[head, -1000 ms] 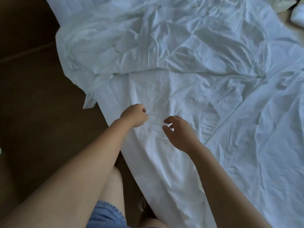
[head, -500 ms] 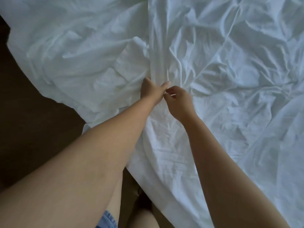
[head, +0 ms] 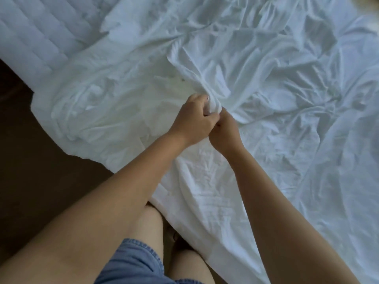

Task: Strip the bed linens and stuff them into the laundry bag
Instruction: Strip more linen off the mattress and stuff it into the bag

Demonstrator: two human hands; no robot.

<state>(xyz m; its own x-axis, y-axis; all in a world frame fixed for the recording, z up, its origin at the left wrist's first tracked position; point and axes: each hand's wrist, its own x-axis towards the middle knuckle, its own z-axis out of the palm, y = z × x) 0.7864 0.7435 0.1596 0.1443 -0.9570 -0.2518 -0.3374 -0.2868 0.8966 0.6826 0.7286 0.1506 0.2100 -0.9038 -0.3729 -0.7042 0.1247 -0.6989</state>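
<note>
Gripping one bunch of sheet [head: 266, 95], my left hand [head: 192, 119] and right hand [head: 225, 131] touch, fingers curled round the cloth; the rest lies crumpled over the mattress [head: 30, 37]. Versus 0.5 s ago: pinch on a fold is now a fistful; quilted mattress shows bare upper left.

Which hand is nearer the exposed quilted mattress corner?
Left. The left hand grips the bunched sheet on the mattress side; the right hand grips it just beyond, farther away.
</note>
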